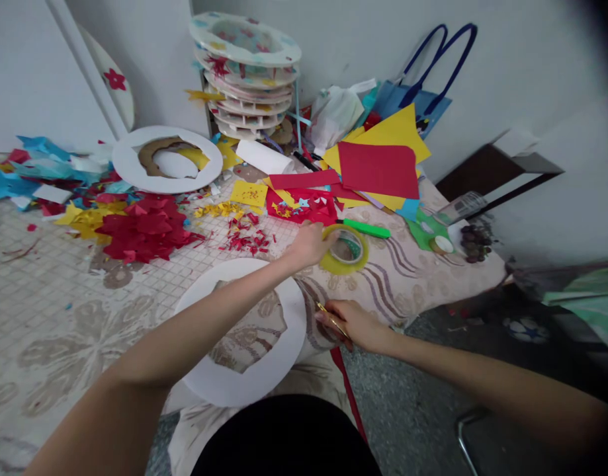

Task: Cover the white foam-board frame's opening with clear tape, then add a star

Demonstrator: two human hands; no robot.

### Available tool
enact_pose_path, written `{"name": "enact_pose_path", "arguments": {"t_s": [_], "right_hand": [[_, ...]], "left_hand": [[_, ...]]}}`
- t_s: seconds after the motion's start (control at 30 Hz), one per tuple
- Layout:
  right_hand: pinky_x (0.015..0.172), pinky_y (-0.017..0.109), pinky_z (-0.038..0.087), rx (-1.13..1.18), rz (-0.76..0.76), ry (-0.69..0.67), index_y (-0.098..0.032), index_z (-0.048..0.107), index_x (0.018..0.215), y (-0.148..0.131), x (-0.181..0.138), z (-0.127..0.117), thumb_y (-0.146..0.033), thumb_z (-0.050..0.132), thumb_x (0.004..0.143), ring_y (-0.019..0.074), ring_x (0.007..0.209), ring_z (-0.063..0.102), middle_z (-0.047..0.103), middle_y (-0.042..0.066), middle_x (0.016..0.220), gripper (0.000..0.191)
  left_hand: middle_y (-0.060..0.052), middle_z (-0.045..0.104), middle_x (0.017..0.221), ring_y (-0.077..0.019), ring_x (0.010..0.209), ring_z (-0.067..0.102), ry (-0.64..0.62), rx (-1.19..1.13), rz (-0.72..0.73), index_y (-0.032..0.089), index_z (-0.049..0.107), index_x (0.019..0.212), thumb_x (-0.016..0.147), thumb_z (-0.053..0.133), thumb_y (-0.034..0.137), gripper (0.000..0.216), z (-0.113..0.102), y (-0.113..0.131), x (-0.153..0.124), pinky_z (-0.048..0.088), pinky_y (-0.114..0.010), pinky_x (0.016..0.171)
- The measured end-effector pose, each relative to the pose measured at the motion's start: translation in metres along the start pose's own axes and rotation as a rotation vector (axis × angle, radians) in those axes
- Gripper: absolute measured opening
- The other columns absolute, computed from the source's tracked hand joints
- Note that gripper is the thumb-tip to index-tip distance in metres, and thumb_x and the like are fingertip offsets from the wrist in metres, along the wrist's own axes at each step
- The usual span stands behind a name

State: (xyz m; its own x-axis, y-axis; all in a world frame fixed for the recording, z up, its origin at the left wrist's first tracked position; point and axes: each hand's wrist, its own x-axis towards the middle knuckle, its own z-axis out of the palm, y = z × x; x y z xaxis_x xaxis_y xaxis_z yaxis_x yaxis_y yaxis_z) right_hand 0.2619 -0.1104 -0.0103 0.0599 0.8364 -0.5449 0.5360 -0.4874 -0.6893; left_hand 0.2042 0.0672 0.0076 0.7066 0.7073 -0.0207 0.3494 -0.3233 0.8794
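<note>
Left hand (312, 244) touches a tape roll (344, 266), grip impossible to tell; to its near right, right hand (357, 325) grips a gold tool (333, 320), seemingly held clear of the tape.

1. Readable text, labels, brands, numbers: none.
2. Tape roll (345, 266): inner core looks greenish; any print there too small to read.
3. Blue bag (395, 99): dark picture motif near lower edge, partly covered; lettering can't be made out.
4. Ball (526, 329) on floor: blue star-like pattern, dim and blurred; brand can't be made out.
</note>
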Motion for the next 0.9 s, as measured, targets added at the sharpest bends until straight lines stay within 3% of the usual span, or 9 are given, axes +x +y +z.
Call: {"name": "enact_pose_path", "arguments": {"t_s": [0.1,0.23,0.3,0.4,0.53,0.63,0.8,0.9], "right_hand": [[0.036,0.021,0.034,0.025,0.021,-0.01,-0.02,0.048,0.071,0.002,0.0,0.0,-0.072,0.043,0.086,0.0091,0.037,0.048,0.052,-0.003,0.054,0.056],[0.036,0.02,0.034,0.06,0.032,-0.027,-0.019,0.048,0.072,0.002,-0.003,0.001,-0.068,0.044,0.088,0.0078,0.037,0.047,0.052,-0.004,0.056,0.052],[0.036,0.02,0.033,0.067,0.037,-0.034,-0.019,0.048,0.073,0.0,-0.004,0.0,-0.066,0.045,0.089,0.0071,0.036,0.047,0.051,-0.005,0.056,0.049],[0.037,0.02,0.033,0.083,0.059,-0.043,-0.019,0.048,0.074,-0.001,-0.004,-0.001,-0.062,0.047,0.09,0.0066,0.036,0.046,0.05,-0.005,0.056,0.046],[0.037,0.02,0.032,0.082,0.063,-0.043,-0.02,0.045,0.072,0.0,-0.004,0.0,-0.054,0.046,0.092,0.0062,0.035,0.044,0.049,-0.006,0.053,0.04],[0.038,0.02,0.032,0.068,0.053,-0.045,-0.02,0.044,0.07,0.0,-0.004,0.0,-0.05,0.045,0.093,0.0061,0.034,0.043,0.048,-0.006,0.053,0.037],[0.038,0.021,0.032,0.101,0.065,-0.054,-0.02,0.045,0.072,0.0,-0.004,0.001,-0.048,0.046,0.092,0.0061,0.034,0.043,0.047,-0.007,0.053,0.035],[0.037,0.02,0.032,0.129,0.067,-0.054,-0.021,0.043,0.072,0.004,-0.003,0.002,-0.049,0.046,0.092,0.0059,0.034,0.042,0.048,-0.007,0.053,0.035]], "left_hand": [[-0.014,0.069,0.108,-0.0213,0.088,0.065,0.02,0.056,0.072,0.013,0.066,0.101,0.082,0.065,0.031,0.026,-0.029,0.003,-0.03,0.048,-0.032,0.079],[-0.01,0.071,0.103,-0.0206,0.079,0.066,0.11,0.225,0.111,0.018,0.059,0.121,0.089,0.054,0.039,0.038,-0.086,-0.021,-0.098,0.05,-0.031,0.068],[-0.008,0.07,0.104,-0.0228,0.085,0.066,0.246,0.319,0.03,0.021,0.057,0.123,0.089,0.053,0.046,0.043,-0.115,-0.04,-0.138,0.05,-0.032,0.068],[-0.007,0.065,0.11,-0.0252,0.087,0.065,0.418,0.383,-0.218,0.024,0.054,0.126,0.086,0.055,0.054,0.05,-0.14,-0.068,-0.196,0.051,-0.036,0.071],[-0.006,0.061,0.112,-0.0272,0.09,0.064,0.51,0.188,-0.495,0.025,0.048,0.125,0.078,0.063,0.056,0.058,-0.134,-0.093,-0.255,0.055,-0.038,0.068],[-0.008,0.058,0.127,-0.0303,0.115,0.058,0.559,-0.094,-0.51,0.026,0.05,0.122,0.071,0.071,0.052,0.062,-0.116,-0.096,-0.279,0.057,-0.036,0.079],[-0.006,0.055,0.137,-0.0294,0.124,0.054,0.613,-0.566,-0.637,0.031,0.05,0.126,0.063,0.082,0.043,0.072,-0.098,-0.08,-0.281,0.059,-0.027,0.077],[-0.006,0.06,0.134,-0.0282,0.124,0.056,0.705,-0.677,-0.677,0.029,0.053,0.126,0.063,0.083,0.043,0.071,-0.089,-0.075,-0.272,0.058,-0.024,0.079]]}}
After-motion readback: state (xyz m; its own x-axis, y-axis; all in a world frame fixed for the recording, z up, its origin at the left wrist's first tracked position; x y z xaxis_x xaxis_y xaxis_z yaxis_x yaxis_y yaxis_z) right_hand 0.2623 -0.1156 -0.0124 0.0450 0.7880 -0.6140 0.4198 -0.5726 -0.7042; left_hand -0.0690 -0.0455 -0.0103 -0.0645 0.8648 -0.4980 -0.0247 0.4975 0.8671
